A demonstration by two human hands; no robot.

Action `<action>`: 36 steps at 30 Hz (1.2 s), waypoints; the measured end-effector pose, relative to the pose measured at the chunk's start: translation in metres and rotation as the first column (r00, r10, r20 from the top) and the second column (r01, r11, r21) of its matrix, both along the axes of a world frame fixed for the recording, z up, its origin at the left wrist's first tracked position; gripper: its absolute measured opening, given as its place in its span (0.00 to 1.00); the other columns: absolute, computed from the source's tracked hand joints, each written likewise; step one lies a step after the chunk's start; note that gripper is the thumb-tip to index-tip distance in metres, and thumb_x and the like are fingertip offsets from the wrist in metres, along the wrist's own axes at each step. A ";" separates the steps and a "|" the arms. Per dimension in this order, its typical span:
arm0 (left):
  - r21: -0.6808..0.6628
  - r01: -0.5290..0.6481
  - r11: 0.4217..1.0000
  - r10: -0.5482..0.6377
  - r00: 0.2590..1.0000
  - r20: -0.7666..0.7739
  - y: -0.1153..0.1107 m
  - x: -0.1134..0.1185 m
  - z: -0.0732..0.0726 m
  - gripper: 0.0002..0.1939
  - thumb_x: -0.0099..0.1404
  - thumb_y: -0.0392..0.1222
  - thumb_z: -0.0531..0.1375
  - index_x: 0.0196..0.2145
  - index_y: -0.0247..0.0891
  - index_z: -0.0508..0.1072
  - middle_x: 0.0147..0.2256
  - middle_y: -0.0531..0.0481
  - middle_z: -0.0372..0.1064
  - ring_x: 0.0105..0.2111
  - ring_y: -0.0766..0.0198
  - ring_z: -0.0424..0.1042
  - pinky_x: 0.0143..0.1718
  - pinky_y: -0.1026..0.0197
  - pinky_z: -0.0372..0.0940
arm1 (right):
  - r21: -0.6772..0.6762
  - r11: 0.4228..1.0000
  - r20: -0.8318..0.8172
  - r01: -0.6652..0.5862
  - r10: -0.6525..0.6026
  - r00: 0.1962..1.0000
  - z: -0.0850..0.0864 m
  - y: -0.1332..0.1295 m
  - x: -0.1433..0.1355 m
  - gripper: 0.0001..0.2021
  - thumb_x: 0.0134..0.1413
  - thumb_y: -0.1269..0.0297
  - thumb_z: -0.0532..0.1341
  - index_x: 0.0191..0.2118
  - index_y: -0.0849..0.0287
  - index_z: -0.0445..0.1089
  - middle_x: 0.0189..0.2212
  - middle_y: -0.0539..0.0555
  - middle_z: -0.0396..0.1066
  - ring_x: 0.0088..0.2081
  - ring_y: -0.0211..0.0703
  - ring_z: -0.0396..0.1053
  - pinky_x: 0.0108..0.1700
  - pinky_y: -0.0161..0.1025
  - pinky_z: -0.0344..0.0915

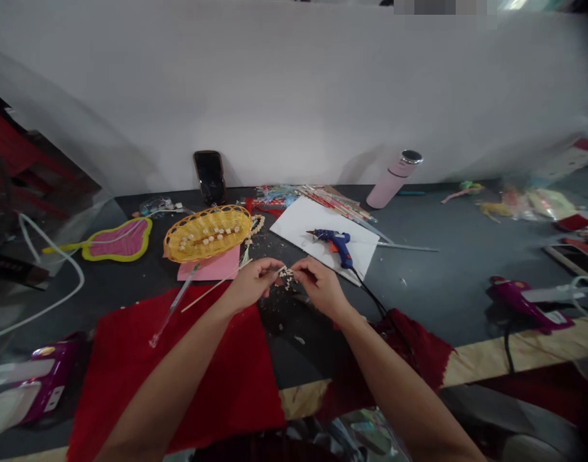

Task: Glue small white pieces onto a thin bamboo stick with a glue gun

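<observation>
Near the middle of the table, my left hand [255, 282] and my right hand [320, 287] face each other with their fingers pinched. Between the fingertips is a cluster of small cream-coloured bead-like pieces [286, 276], too small to make out exactly. Both hands appear to grip its edges. A thin wooden stick [204, 295] slants beside my left hand, over the red cloth [211, 372]. Beyond my right hand, a blue glue gun [339, 242] lies on a white sheet [294, 224].
Left of centre, a yellow woven basket [197, 247] holds small pale pieces and overlaps pink paper [217, 266]. A phone [210, 176] and a pink bottle [392, 183] stand by the back wall. Purple devices [58, 382] lie at both sides. The glue gun's black cord [370, 295] runs rightward.
</observation>
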State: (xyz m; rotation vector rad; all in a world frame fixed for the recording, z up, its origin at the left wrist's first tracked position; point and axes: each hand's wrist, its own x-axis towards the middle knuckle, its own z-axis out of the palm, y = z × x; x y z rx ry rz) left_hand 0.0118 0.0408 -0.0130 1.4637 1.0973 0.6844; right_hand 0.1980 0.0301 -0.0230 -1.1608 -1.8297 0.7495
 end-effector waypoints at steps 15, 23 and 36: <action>0.045 0.018 0.999 -0.014 0.997 -0.076 -0.010 0.012 0.007 0.09 0.60 0.39 0.52 0.37 0.35 0.68 0.30 0.50 0.70 0.20 0.71 0.65 0.23 0.67 0.60 | -0.086 0.996 -0.105 0.014 -0.023 0.994 -0.016 -0.006 0.002 0.13 0.53 0.68 0.58 0.46 0.54 0.64 0.35 0.50 0.70 0.36 0.39 0.71 0.40 0.37 0.67; 0.079 0.043 0.996 -0.038 0.997 -0.062 -0.011 0.012 0.011 0.09 0.61 0.43 0.53 0.33 0.36 0.69 0.28 0.52 0.68 0.20 0.71 0.63 0.21 0.69 0.59 | 0.070 0.997 0.014 0.010 -0.011 1.000 -0.016 -0.007 0.005 0.08 0.55 0.67 0.57 0.41 0.54 0.68 0.36 0.51 0.71 0.38 0.40 0.70 0.43 0.38 0.67; 0.033 0.105 0.994 -0.104 0.994 -0.043 -0.013 0.011 0.021 0.14 0.62 0.48 0.52 0.33 0.35 0.70 0.27 0.51 0.70 0.19 0.72 0.58 0.20 0.68 0.54 | 0.120 0.993 0.023 -0.016 0.014 1.000 -0.011 -0.009 0.006 0.06 0.55 0.63 0.58 0.39 0.54 0.70 0.34 0.52 0.73 0.36 0.41 0.71 0.41 0.38 0.67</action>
